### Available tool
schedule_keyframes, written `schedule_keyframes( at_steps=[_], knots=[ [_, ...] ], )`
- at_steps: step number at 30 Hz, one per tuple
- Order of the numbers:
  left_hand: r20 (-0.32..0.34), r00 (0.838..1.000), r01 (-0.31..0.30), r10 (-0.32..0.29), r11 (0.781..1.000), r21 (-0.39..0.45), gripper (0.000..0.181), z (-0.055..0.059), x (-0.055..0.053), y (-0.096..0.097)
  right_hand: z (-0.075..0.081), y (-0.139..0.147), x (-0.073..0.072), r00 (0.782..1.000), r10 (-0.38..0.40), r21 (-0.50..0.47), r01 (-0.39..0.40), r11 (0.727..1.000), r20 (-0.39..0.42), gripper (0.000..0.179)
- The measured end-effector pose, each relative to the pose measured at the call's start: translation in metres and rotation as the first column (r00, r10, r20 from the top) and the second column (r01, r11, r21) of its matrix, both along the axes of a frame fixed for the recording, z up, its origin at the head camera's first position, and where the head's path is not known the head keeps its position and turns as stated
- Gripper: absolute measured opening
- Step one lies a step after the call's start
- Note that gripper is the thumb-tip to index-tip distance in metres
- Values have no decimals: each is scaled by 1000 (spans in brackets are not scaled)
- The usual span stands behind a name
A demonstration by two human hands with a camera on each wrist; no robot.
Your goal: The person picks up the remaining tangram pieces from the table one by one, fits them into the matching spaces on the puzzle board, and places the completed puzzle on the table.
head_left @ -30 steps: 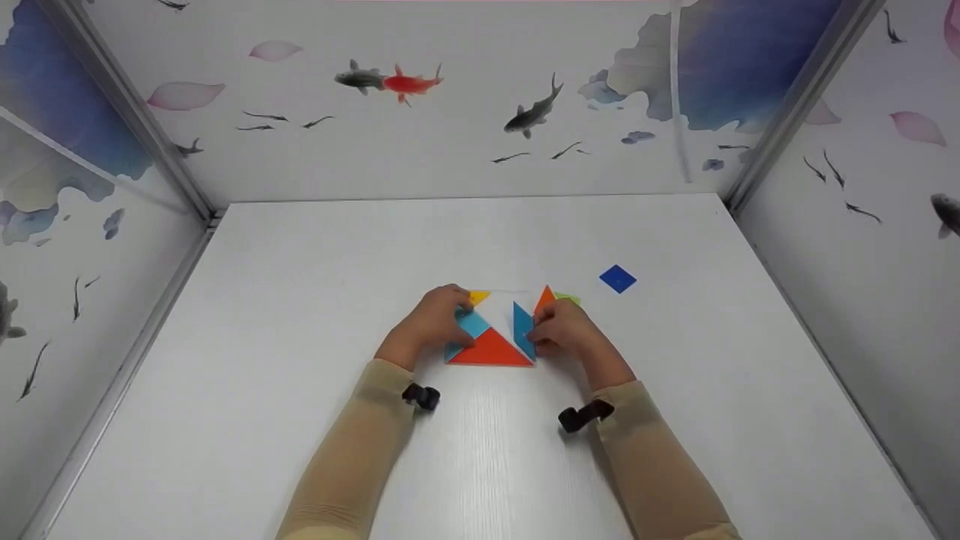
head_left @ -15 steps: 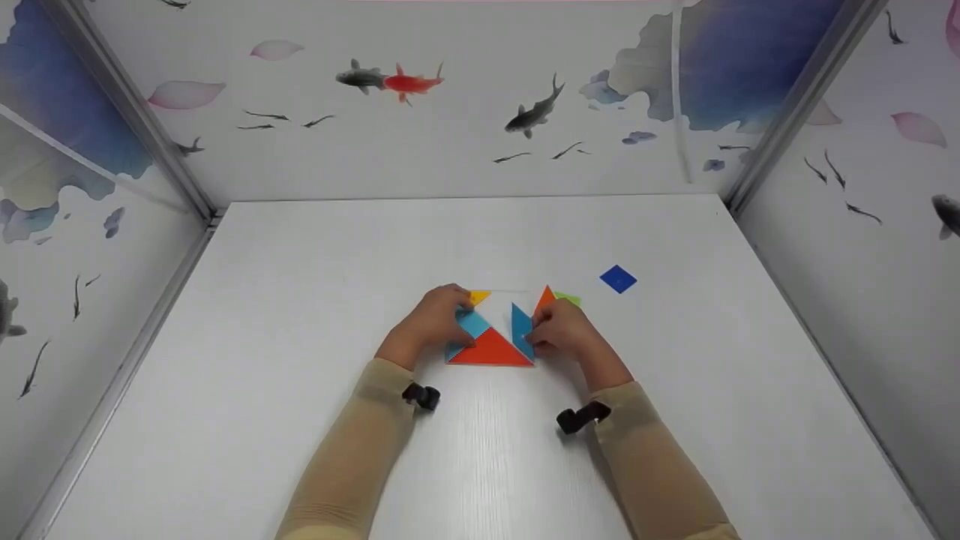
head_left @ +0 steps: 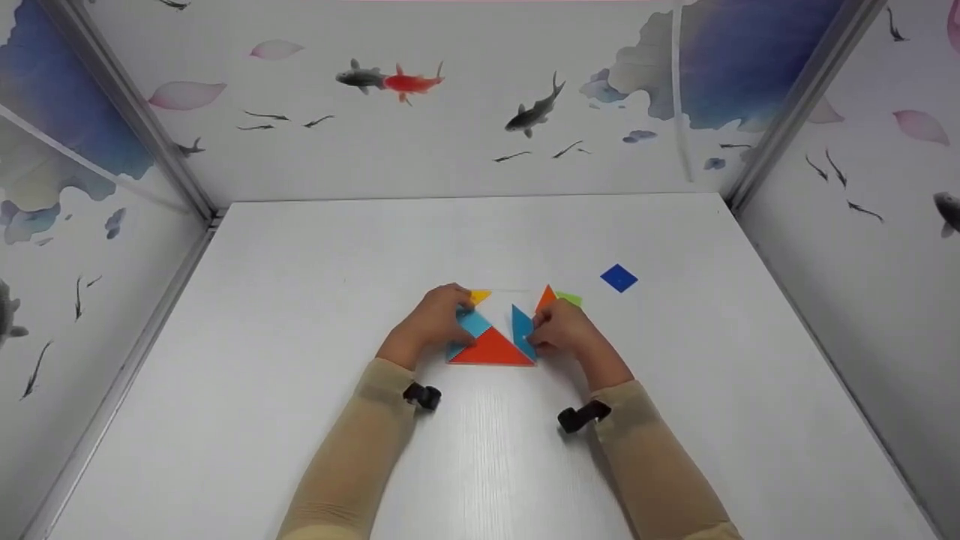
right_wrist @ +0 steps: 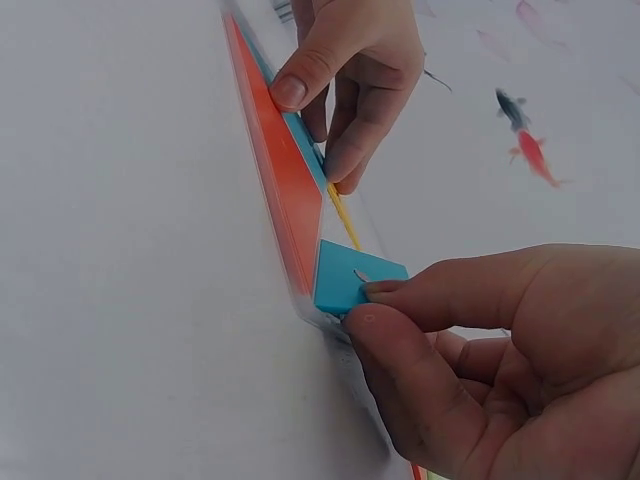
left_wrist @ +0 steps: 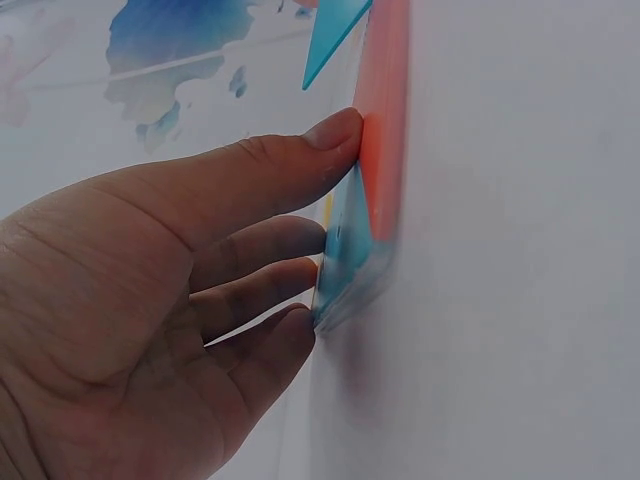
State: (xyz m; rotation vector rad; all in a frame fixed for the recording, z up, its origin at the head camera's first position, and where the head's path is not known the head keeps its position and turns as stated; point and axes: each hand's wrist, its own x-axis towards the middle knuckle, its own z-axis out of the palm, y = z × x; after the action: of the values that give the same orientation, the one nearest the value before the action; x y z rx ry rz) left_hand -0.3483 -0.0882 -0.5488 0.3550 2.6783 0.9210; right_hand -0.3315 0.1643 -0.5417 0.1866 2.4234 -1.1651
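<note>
In the head view my right hand [head_left: 571,330] pinches a blue parallelogram tangram piece [head_left: 519,322] between thumb and forefinger. The right wrist view has this piece [right_wrist: 337,272] tilted over one end of a shallow clear tray [right_wrist: 262,175]. Inside the tray lie a large orange-red triangle [head_left: 491,350], a light blue piece [head_left: 474,324] and a yellow piece [head_left: 481,297]. My left hand [head_left: 429,324] rests on the tray's left side. In the left wrist view its thumb [left_wrist: 335,130] presses at the orange-red triangle's edge, and the other fingertips touch the tray's side.
Just beyond my right hand, a smaller orange triangle [head_left: 547,297] and a green piece [head_left: 571,299] show, partly covered. A dark blue square [head_left: 619,278] lies farther right on the white table [head_left: 322,285]. Fish-patterned panels [head_left: 465,150] stand around the table's back and sides.
Hardly anything differs. The blue parallelogram in my right hand shifts very slightly; my left hand stays in place on the tray.
</note>
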Motion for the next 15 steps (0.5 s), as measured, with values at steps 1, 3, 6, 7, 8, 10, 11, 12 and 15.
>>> schedule_keyframes(
  at_steps=[1,3,6,7,8,10,11,12,15],
  knots=[
    [3,1000,-4,4,1000,0,53,0,0,0,0,0,0,1000,4,0,-4,1000,2,11],
    [4,1000,-4,4,1000,0,53,0,0,0,0,1,0,1000,15,1,-15,1000,-5,11],
    [-23,1000,16,-16,1000,5,53,-1,0,0,0,1,1,999,40,18,-40,999,-36,9],
    [-33,999,24,-24,1000,6,53,-1,0,-1,0,1,1,998,48,21,-47,999,-45,9],
    [-42,999,32,-31,999,6,53,-1,-1,-1,0,1,1,997,55,25,-53,998,-51,8],
    [-57,997,45,-45,999,5,53,-2,-1,-2,0,1,1,996,66,37,-63,997,-61,8],
    [-56,997,47,-46,999,4,54,-2,-1,-2,0,1,1,996,65,39,-63,997,-58,8],
    [-55,997,48,-48,999,3,54,-2,-2,-2,0,1,1,997,62,40,-60,997,-54,9],
    [-50,998,45,-45,999,-2,54,-2,-2,-2,0,0,0,998,53,46,-52,998,-41,10]
  ],
)
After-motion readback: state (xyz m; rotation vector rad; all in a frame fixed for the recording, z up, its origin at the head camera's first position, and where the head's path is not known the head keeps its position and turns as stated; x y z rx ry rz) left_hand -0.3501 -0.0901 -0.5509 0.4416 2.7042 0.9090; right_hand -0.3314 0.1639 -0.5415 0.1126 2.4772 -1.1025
